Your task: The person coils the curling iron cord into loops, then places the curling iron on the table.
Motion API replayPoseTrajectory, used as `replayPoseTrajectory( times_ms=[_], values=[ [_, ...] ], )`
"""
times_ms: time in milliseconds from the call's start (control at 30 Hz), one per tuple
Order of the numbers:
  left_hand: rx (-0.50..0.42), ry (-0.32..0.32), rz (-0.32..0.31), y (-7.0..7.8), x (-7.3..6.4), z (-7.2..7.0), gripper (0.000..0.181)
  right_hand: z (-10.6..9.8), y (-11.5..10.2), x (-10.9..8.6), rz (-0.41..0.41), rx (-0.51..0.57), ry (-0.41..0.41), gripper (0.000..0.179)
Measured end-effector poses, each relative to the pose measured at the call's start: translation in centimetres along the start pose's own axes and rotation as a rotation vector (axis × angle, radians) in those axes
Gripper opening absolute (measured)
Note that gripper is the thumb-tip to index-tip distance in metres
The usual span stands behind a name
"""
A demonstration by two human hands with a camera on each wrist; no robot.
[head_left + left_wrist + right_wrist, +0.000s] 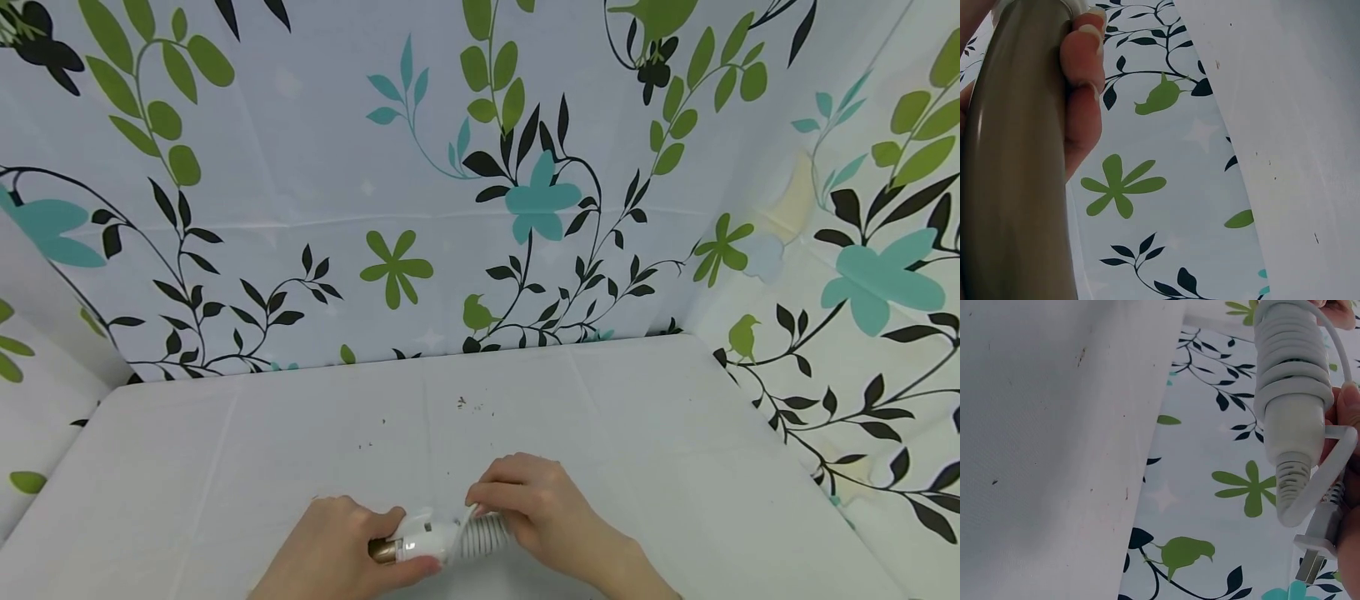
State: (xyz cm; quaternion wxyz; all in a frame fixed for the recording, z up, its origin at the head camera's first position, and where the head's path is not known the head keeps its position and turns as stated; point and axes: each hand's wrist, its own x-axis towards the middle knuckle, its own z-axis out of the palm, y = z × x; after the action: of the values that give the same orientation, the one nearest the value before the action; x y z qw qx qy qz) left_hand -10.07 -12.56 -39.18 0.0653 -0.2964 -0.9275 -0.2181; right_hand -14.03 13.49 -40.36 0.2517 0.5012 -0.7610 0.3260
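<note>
In the head view a curling iron point(426, 537) with a white body and a bronze barrel point(382, 551) lies across the front of the table, between both hands. My left hand point(330, 546) grips it around the barrel end, thumb and fingers on either side; the barrel point(1019, 156) fills the left part of the left wrist view. White cord point(486, 536) is wound in several loops around the handle. With thumb and fingertips, my right hand point(543, 512) pinches a stretch of that cord. The right wrist view shows the plug point(1321, 534) with its metal end hanging beside the handle end point(1294, 428).
The white table point(225, 467) carries small dark specks point(461, 402) beyond the hands. Behind it hangs a white cloth point(300, 167) printed with leaves and flowers, which continues along both sides.
</note>
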Motion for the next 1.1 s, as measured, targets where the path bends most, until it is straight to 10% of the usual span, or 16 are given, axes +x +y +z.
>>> replayPoseTrajectory(
  times_ms=[467, 633, 867, 1100],
  values=[
    [-0.171, -0.001, 0.199, -0.1, 0.0, 0.1, 0.037, -0.3, 0.6, -0.3, 0.037, 0.189, -0.058, 0.020],
    [-0.241, 0.123, 0.333, 0.1, 0.1, 0.3, 0.031, -0.4, 0.7, -0.1, 0.105, 0.334, -0.074, 0.014],
    [-0.339, 0.307, 0.354, 0.5, 0.1, 0.2, 0.029, -0.5, 1.0, 0.0, 0.172, 0.466, -0.078, 0.013],
    [-0.354, 0.427, 0.378, 0.7, 0.4, 0.1, 0.028, 0.0, 0.8, 0.1, 0.110, 0.348, -0.013, 0.011]
  ],
)
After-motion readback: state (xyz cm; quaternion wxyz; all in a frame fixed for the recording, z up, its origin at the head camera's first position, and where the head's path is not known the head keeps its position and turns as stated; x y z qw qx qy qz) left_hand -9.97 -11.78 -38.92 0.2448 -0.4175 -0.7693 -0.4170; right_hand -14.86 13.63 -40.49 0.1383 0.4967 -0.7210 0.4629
